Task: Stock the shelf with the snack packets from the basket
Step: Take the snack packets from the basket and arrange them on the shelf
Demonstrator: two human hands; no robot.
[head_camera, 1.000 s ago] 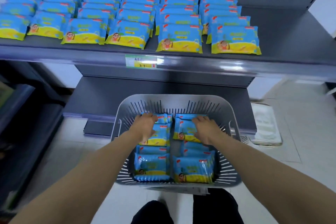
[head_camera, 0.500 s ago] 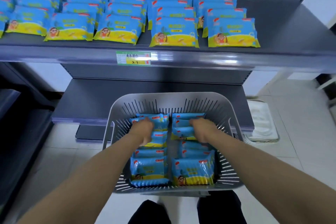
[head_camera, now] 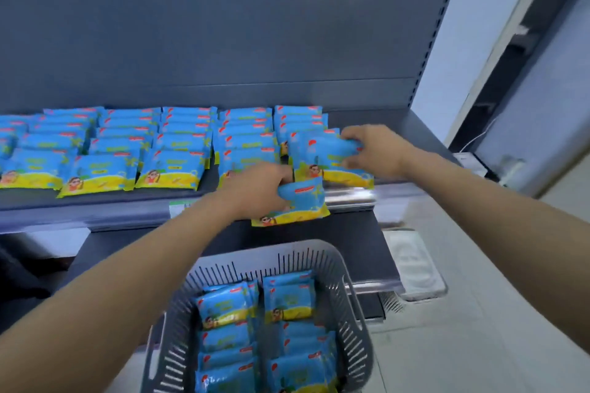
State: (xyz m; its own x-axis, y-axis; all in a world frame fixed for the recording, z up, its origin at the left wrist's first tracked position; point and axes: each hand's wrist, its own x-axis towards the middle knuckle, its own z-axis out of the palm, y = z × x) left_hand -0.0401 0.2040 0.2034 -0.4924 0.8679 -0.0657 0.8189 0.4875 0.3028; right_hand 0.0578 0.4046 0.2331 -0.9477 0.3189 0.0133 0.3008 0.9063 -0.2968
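Well, both hands have come up out of the basket (head_camera: 336,268) since a moment ago, when they were down among its back packets, and each has brought one along. The left hand (head_camera: 258,191) has its fingers curled round the top of the lower packet (head_camera: 303,204), which hangs just in front of the shelf (head_camera: 64,210). Its yellow bottom edge sits below the shelf's front rail, not yet on the board. The right hand (head_camera: 380,150) pinches the upper packet (head_camera: 319,153) by its right side and holds it over the front of the last column on the right. Whether it touches the packets beneath I cannot tell.

The stocked rows (head_camera: 127,150) run in overlapping columns from the left edge of view to that last column. The basket packets (head_camera: 223,313) lie in two columns and fill most of the floor of the basket, which stands below and in front of the shelf.

For room, bare dark board shows to the right of the last column, under the right wrist and out to the shelf's end. A narrow bare strip also runs along the front rail on the left. A dark gap divides the third column from the fourth.
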